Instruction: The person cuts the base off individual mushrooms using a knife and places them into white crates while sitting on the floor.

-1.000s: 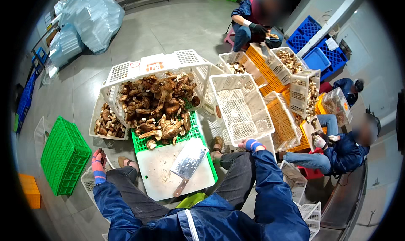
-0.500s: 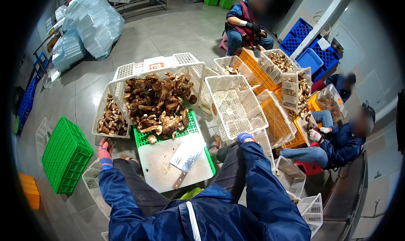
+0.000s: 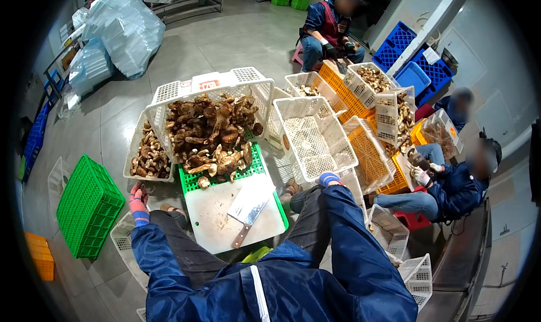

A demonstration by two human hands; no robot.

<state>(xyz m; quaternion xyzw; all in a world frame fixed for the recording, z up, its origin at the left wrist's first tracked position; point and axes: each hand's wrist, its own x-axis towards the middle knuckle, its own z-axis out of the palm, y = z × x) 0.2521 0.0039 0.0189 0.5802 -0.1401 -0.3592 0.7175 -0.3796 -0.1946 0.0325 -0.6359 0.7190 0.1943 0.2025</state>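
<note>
My left hand (image 3: 138, 202), in a pink glove with a striped cuff, hangs beside my left knee, fingers loosely parted and holding nothing visible. It is nearest a white crate of mushrooms (image 3: 151, 157). My right hand (image 3: 328, 179), in a blue-striped glove, rests by my right knee at the near edge of an empty white crate (image 3: 313, 139); its fingers are hidden. Between my knees a white cutting board (image 3: 211, 218) lies on a green crate (image 3: 280, 207). A cleaver (image 3: 248, 209) lies flat on it, handle toward me. Beyond, brown mushrooms (image 3: 211, 125) spill from a tipped white basket (image 3: 264, 99).
Stacked green crates (image 3: 90, 206) stand at the left, near an orange crate (image 3: 38, 255). White and orange crates (image 3: 369, 153) crowd the right. Co-workers sit at the back (image 3: 324, 26) and right (image 3: 459, 189). Plastic-wrapped foam boxes (image 3: 127, 32) stand at far left.
My hands have barely moved. The co-worker at the back has lowered a gloved hand, and the one at the right has raised a dark object I cannot make out. The cleaver and mushrooms stay put.
</note>
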